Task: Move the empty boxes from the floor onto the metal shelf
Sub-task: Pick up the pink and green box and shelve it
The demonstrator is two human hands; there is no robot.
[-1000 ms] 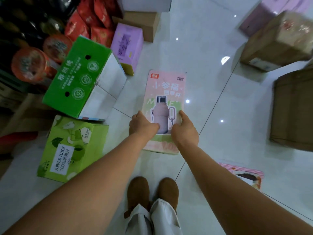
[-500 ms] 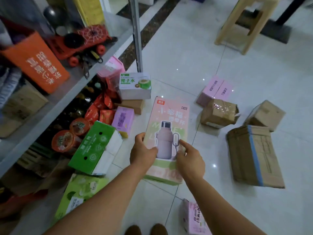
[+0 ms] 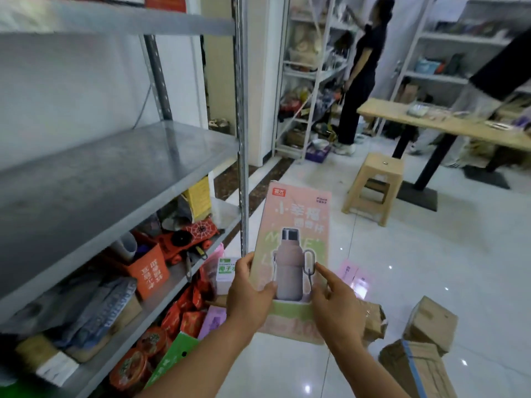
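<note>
Two hands are now carrying the pink box at shelf height, off the floor where it lay a second ago. Left hand and right hand are pinching its lower edges, fingers partly spread. Flat glossy cardboard; the bare grey metal shelf is waiting just left.

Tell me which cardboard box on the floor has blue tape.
The large brown box nearest the camera at lower right; a blue tape strip crosses it, unlike the smaller brown boxes behind.
</note>
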